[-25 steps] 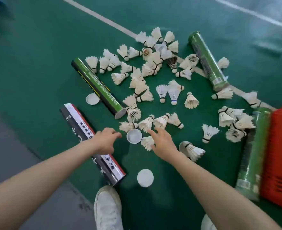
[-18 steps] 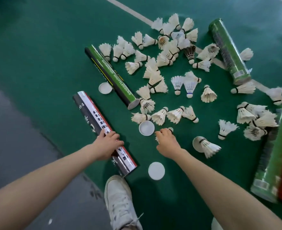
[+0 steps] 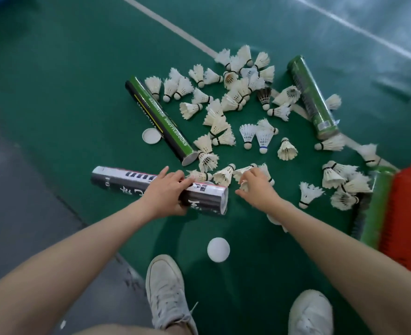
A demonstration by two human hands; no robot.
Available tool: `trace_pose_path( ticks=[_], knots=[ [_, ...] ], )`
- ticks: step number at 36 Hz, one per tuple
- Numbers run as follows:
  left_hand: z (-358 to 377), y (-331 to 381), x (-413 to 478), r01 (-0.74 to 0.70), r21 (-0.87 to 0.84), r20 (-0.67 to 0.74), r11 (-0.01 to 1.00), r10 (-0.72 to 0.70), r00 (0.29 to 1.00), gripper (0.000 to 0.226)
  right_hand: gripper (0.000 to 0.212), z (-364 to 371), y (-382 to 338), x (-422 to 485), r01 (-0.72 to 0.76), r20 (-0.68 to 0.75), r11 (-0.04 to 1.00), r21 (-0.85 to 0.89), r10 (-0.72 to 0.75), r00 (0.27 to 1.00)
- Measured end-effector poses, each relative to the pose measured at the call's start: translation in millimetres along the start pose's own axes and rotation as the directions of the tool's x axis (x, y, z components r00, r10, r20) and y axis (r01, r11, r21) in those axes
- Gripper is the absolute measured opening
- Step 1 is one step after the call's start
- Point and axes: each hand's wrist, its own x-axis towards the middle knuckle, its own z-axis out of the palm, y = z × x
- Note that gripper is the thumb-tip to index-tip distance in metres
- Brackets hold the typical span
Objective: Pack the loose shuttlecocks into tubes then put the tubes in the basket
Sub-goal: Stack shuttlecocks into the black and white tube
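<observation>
My left hand [image 3: 166, 193] grips a black, white and red tube [image 3: 207, 198] near its middle, holding it off the floor with its open end pointing right. Just right of that opening, my right hand [image 3: 256, 188] pinches a white shuttlecock [image 3: 244, 184]. Several loose shuttlecocks [image 3: 233, 97] lie scattered on the green floor beyond both hands. A green and black tube [image 3: 161, 119] lies behind the held one. Two more green tubes lie at the back right [image 3: 312, 95] and beside the red basket [image 3: 374, 211]. The red basket [image 3: 407, 218] stands at the right edge.
A white cap [image 3: 218, 249] lies on the floor between my arms, another cap [image 3: 151, 135] beside the green and black tube. My white shoes [image 3: 167, 291] stand at the bottom. A white court line [image 3: 175, 30] crosses the floor; grey floor lies at the left.
My left hand took hold of the black, white and red tube, lifted it and swung its open end to the right. My right hand picked up a shuttlecock.
</observation>
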Motion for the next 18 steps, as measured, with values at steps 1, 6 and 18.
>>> trace_pose_path(
  ticks=[1,6,18],
  knots=[
    [-8,1,1,0.061,-0.066,-0.041,0.996,-0.064,0.997,0.087,0.031,-14,-5,1,0.010,-0.021,1.000,0.000,-0.010,1.000],
    [-53,13,0,0.220,-0.425,-0.076,0.878,-0.277,0.958,0.087,0.026,-84,-25,-10,0.048,-0.119,0.993,0.110,-0.034,0.992],
    [-119,55,19,0.187,-0.174,-0.213,0.967,-0.222,0.951,0.084,0.020,-163,-12,-57,0.233,-0.243,0.922,0.308,-0.161,0.957]
  ],
)
